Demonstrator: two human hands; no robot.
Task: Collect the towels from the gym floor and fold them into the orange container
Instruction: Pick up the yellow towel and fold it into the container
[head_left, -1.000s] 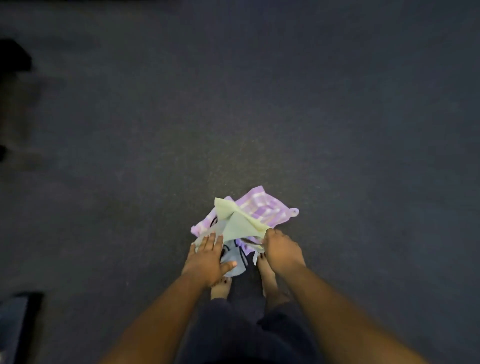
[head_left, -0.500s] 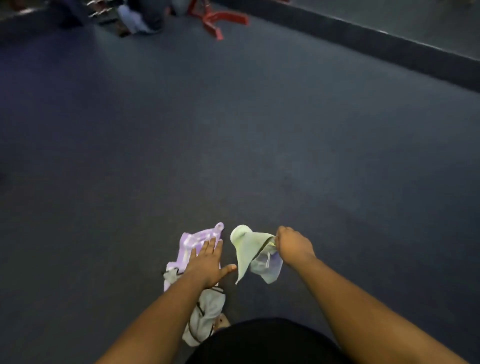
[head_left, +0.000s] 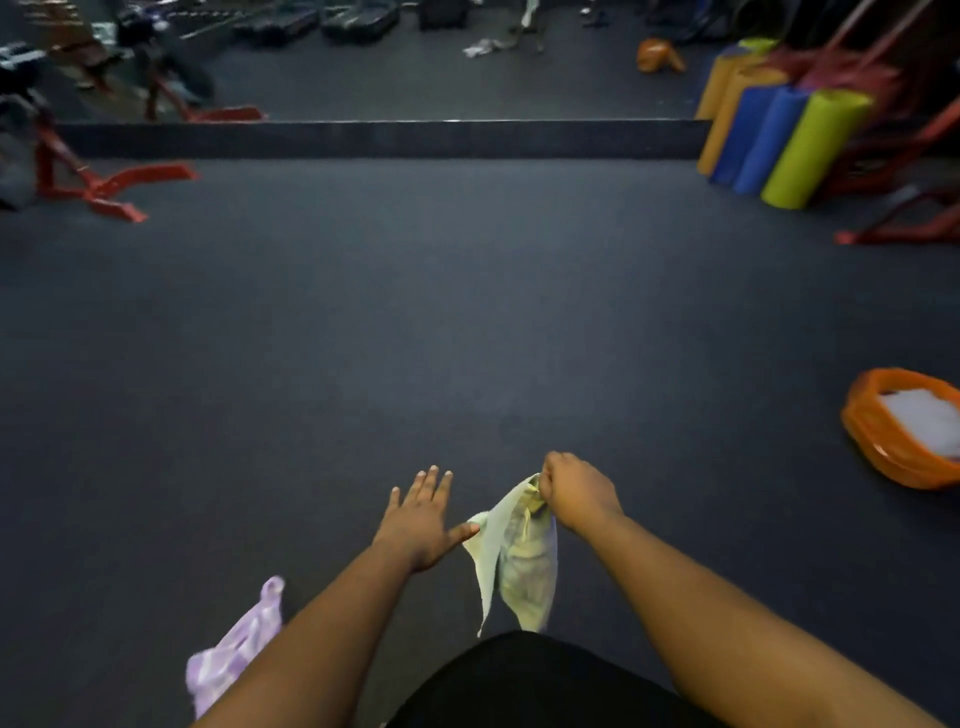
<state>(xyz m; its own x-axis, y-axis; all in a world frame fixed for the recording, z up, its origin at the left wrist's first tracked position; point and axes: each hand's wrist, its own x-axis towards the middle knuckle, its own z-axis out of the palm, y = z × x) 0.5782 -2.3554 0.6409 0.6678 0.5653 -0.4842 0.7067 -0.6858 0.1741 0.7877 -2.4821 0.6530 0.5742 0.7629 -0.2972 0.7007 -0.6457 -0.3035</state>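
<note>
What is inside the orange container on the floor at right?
The orange container holds a pale, whitish heap, probably cloth; blur hides its folds. Anything beneath it is covered, and the frame edge crops the far side.

Pale green towel (head_left: 511, 558) hangs in the air, bunched at its top corner in the right hand (head_left: 576, 493), its thin cloth draping down in loose folds to a point above the dark gym floor. Down at lower left, a lilac checked towel (head_left: 236, 647) lies crumpled on the floor, partly hidden behind the left forearm. Off at the right edge sits the orange container (head_left: 878, 441), round and open-topped, cut off by the frame, with something white already inside.
</note>
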